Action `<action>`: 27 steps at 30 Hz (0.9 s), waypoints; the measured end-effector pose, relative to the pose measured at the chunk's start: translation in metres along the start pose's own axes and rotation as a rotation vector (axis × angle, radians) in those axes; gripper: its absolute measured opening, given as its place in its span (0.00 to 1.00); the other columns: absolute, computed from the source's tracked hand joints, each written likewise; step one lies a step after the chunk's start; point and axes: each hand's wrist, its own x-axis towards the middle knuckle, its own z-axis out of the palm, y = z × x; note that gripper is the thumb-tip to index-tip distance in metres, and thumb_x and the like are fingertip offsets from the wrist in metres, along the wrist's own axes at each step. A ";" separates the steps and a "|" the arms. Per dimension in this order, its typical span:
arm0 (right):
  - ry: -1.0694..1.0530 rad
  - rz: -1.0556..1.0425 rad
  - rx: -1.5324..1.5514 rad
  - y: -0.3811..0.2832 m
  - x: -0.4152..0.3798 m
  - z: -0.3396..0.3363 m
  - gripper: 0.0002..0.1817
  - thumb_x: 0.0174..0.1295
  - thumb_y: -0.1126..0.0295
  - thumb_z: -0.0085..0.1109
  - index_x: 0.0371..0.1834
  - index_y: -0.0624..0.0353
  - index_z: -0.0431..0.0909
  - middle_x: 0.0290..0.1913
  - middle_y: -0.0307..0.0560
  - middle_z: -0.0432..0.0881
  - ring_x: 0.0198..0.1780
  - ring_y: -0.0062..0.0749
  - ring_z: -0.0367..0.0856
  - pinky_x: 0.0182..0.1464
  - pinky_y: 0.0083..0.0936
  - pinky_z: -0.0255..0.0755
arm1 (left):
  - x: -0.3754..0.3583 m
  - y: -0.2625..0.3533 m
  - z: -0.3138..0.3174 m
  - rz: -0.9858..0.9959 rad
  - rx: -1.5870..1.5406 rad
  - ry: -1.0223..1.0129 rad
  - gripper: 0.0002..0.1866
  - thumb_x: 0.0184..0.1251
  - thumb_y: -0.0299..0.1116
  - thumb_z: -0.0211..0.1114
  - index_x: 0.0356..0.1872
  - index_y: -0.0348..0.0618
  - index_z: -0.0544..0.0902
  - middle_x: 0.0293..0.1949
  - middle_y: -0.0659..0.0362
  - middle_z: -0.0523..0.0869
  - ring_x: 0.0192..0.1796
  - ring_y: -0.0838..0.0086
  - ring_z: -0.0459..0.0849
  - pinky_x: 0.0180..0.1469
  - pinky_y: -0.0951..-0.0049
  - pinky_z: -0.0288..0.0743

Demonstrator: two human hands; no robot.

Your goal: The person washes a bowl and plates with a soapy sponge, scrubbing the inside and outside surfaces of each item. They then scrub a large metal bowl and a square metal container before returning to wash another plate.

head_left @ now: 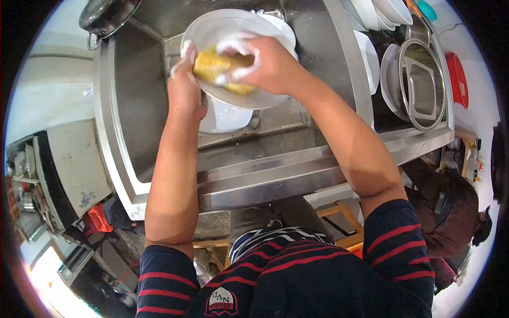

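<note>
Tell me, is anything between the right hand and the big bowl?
Yes, the yellow sponge: the right hand holds it inside the bowl. The left hand is at the bowl's left rim, and I see nothing else in between.

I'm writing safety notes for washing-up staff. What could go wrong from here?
1. With suds on the left hand, the bowl might slip from its grip at the rim.
2. If dropped, the bowl could hit the white dish beneath it in the sink and chip something.
3. The right hand, working the sponge inside the bowl, might tip it out of that one-handed hold.
</note>
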 end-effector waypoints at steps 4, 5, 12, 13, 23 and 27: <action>0.256 -0.004 -0.333 0.021 0.002 -0.011 0.21 0.45 0.65 0.71 0.41 0.63 0.80 0.39 0.53 0.82 0.39 0.45 0.81 0.46 0.33 0.73 | -0.005 -0.005 0.006 -0.041 -0.051 -0.048 0.24 0.72 0.43 0.56 0.60 0.33 0.72 0.53 0.52 0.80 0.54 0.67 0.78 0.58 0.67 0.70; 0.224 0.186 -0.519 0.023 -0.001 -0.015 0.21 0.44 0.64 0.70 0.41 0.63 0.80 0.39 0.53 0.82 0.39 0.46 0.81 0.46 0.34 0.73 | -0.006 -0.004 0.006 -0.067 -0.066 -0.018 0.25 0.72 0.43 0.57 0.60 0.33 0.72 0.53 0.52 0.80 0.55 0.67 0.78 0.58 0.67 0.70; 0.050 -0.051 -0.165 -0.002 -0.005 -0.003 0.22 0.42 0.62 0.72 0.39 0.62 0.80 0.37 0.53 0.80 0.39 0.45 0.80 0.44 0.34 0.72 | 0.007 -0.004 -0.007 0.046 -0.074 -0.055 0.25 0.72 0.44 0.57 0.61 0.34 0.71 0.54 0.52 0.80 0.55 0.68 0.78 0.58 0.68 0.70; 0.115 -0.067 -0.146 0.001 -0.004 -0.003 0.22 0.43 0.62 0.72 0.39 0.62 0.80 0.38 0.53 0.80 0.39 0.45 0.80 0.44 0.34 0.72 | 0.004 -0.003 -0.004 0.014 -0.060 -0.047 0.26 0.72 0.44 0.56 0.61 0.34 0.71 0.54 0.52 0.79 0.55 0.68 0.78 0.58 0.68 0.70; 0.129 -0.053 -0.186 -0.007 -0.005 0.003 0.21 0.42 0.65 0.69 0.41 0.59 0.77 0.43 0.52 0.79 0.44 0.50 0.79 0.48 0.36 0.73 | -0.006 -0.003 0.005 -0.161 0.001 -0.136 0.26 0.73 0.47 0.54 0.61 0.35 0.72 0.55 0.53 0.79 0.57 0.68 0.76 0.60 0.68 0.67; 0.295 -0.163 -0.186 0.010 0.007 -0.003 0.21 0.47 0.64 0.67 0.44 0.58 0.77 0.49 0.51 0.77 0.50 0.51 0.77 0.51 0.40 0.73 | -0.001 -0.014 -0.001 -0.131 0.089 -0.213 0.26 0.73 0.46 0.54 0.61 0.35 0.72 0.54 0.52 0.79 0.57 0.68 0.76 0.60 0.68 0.66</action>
